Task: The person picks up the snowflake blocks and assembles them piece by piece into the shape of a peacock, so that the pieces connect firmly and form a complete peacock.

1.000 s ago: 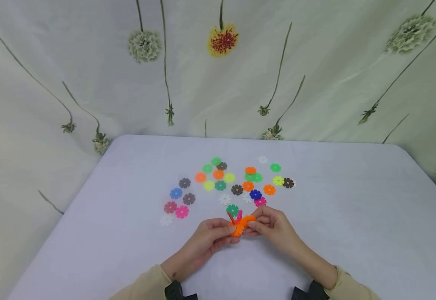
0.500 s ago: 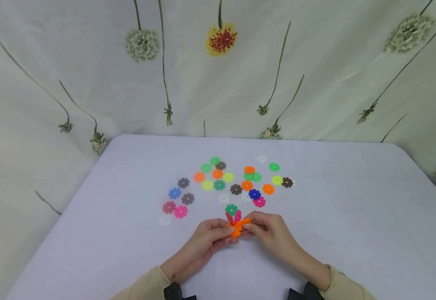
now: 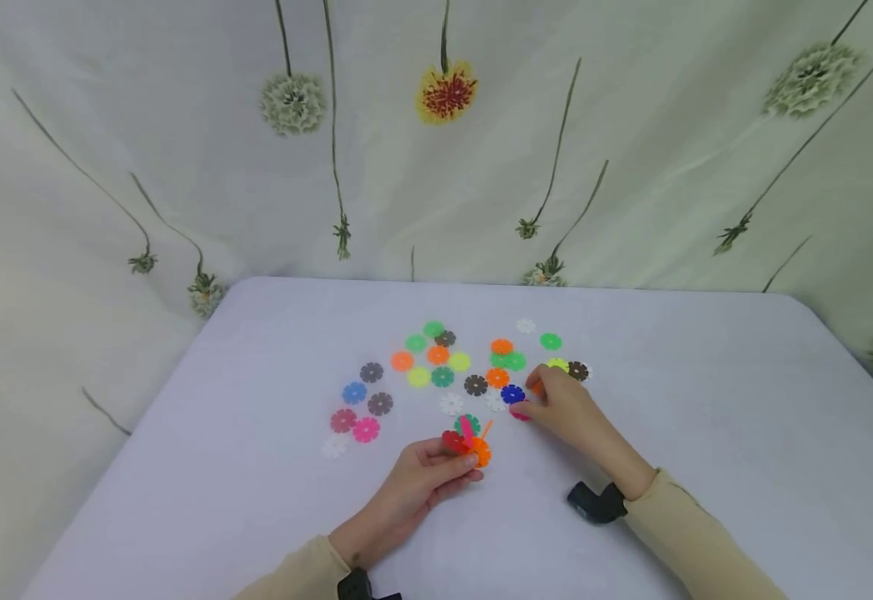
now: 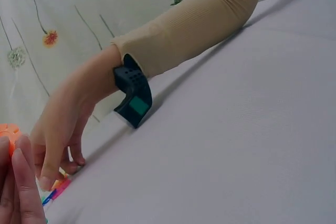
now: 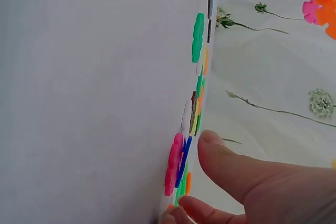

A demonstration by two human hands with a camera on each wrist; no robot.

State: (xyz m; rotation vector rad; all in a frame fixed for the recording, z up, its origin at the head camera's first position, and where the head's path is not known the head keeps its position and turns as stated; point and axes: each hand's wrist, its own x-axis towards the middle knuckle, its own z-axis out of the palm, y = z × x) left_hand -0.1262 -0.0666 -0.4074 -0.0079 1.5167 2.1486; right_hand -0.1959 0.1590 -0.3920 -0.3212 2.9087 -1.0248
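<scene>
My left hand [image 3: 414,492] pinches a small build of slotted plastic discs [image 3: 481,452], orange ones joined with a red and a pink one. In the right wrist view this build [image 5: 321,3] shows at the top right. My right hand [image 3: 567,408] reaches down over the right part of the scattered discs, thumb and fingers spread apart. Beneath its thumb lies a pink disc [image 5: 174,163], close to a dark blue disc [image 3: 512,394]. An orange disc [image 3: 537,388] is mostly covered by the fingers. Nothing shows gripped between the right thumb and fingers.
Several loose discs lie flat across the middle of the white table [image 3: 706,400], among them a green disc [image 3: 467,425] just behind the held build and a brown disc [image 3: 476,385]. Black wrist cameras [image 3: 597,502] sit on both wrists. A flowered cloth [image 3: 376,167] hangs behind.
My right hand has let go of the disc build and moved away, forward and right, to the loose discs. The left hand keeps hold, and the build has turned slightly.
</scene>
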